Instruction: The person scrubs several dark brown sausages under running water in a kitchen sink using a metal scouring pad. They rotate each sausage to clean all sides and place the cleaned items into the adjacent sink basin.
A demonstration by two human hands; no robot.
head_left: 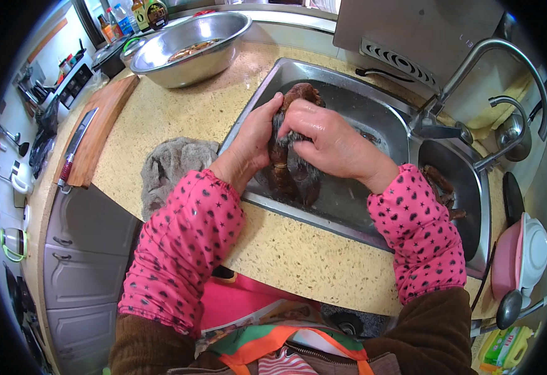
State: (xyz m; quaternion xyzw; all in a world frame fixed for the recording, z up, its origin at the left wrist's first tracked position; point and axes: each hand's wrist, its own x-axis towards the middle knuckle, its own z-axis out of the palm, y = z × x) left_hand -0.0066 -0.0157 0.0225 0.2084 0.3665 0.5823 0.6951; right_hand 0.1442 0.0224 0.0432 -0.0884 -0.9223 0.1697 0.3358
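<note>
A long dark-brown piece of what looks like cured meat (303, 92) slants over the large sink basin (373, 103), its lower end down near the water. My left hand (256, 134) is closed around its left side. Curled against the meat, my right hand (333, 134) has its fingers closed on a silvery, wiry wad that looks like a steel wool scrubber (293, 136), mostly hidden by the fingers. Both hands look wet. A light band or string (279, 166) circles the meat below my hands. More brown pieces (439, 181) lie in the small right basin.
A grey rag (176, 164) lies left of the sink. Behind it stands a large metal bowl (192, 62). A knife (78, 144) rests on a wooden cutting board (101, 125) at far left. The faucet (457, 81) arches over the sink's right side, near a pink and white basin (523, 256).
</note>
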